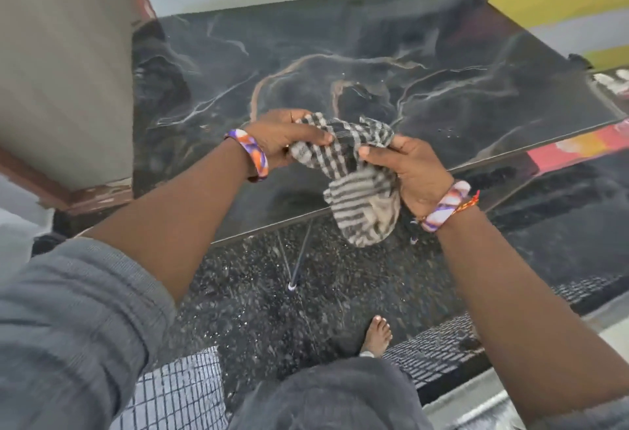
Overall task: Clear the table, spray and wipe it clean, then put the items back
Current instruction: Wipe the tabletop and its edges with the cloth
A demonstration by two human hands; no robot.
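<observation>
Soft daylight, smeared by motion

From my head, the glossy desk (374, 65) shows pale sheen toward its far edge; everything is slightly blurred, most at the frame's edges, where my sleeve (68, 310) bulges with wide-angle distortion.

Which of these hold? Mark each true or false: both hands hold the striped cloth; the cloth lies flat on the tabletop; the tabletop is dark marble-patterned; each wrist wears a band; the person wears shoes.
1. Both the left hand and right hand hold the striped cloth: true.
2. The cloth lies flat on the tabletop: false, it is bunched and held above the near edge.
3. The tabletop is dark marble-patterned: true.
4. Each wrist wears a band: true.
5. The person wears shoes: false, the visible foot is bare.
</observation>
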